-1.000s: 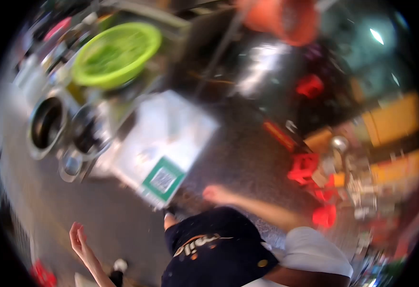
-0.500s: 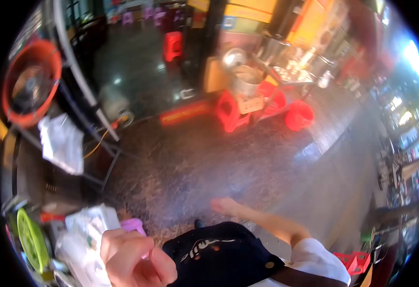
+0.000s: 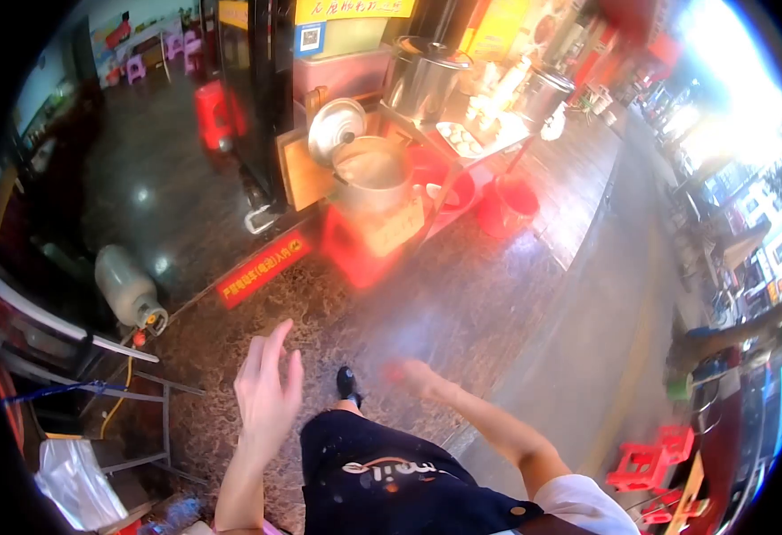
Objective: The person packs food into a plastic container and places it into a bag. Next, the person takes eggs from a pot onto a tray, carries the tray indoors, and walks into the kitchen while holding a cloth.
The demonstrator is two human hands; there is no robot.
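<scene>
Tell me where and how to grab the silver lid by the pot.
Probably best by its dark knob, coming from the camera wearer's side: the silver lid stands tilted up beside the pot, knob facing the camera.

Pot point(image 3: 382, 189) is seen upright on a red stool point(image 3: 355, 254); pale metal, wide, contents blurred. Lid point(image 3: 336, 129), round, silver, dark-knobbed, is tilted just left of the pot. Card point(image 3: 397, 228), yellow, is seen low in front of the pot; lettering smeared, attachment can't be told. Sign point(image 3: 263, 270), red strip printed in yellow, is placed near floor level, nearer the camera and left of the pot. Apron point(image 3: 391, 499), dark, white-lettered, is worn well apart from the pot.
</scene>
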